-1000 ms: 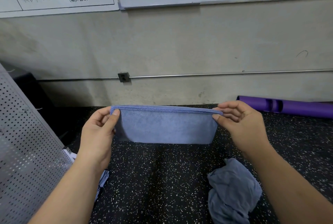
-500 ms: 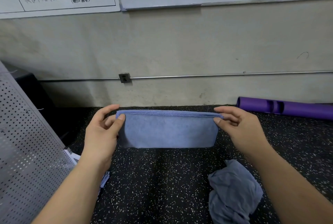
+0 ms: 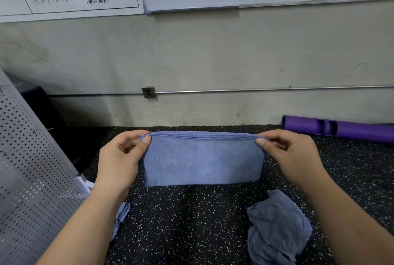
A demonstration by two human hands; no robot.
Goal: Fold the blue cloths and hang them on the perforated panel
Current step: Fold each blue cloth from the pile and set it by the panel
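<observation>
A blue cloth [image 3: 202, 160], folded into a long rectangle, hangs stretched between my hands above the speckled floor. My left hand [image 3: 121, 158] pinches its top left corner between thumb and fingers. My right hand [image 3: 292, 153] pinches the top right corner the same way. A second, greyer blue cloth [image 3: 277, 228] lies crumpled on the floor at the lower right. The grey perforated panel [image 3: 27, 179] leans at the far left. Under my left forearm, the edge of another blue cloth [image 3: 122, 213] shows beside the panel's foot.
A purple roller [image 3: 341, 129] lies against the wall at the right. A thin pipe and a small box [image 3: 148, 92] run along the concrete wall. Whiteboards hang above. The black speckled floor [image 3: 191, 222] spreads below the cloth.
The folded cloth and both hands have sunk slightly and drifted a little to the right. Both grips on the top corners are unchanged.
</observation>
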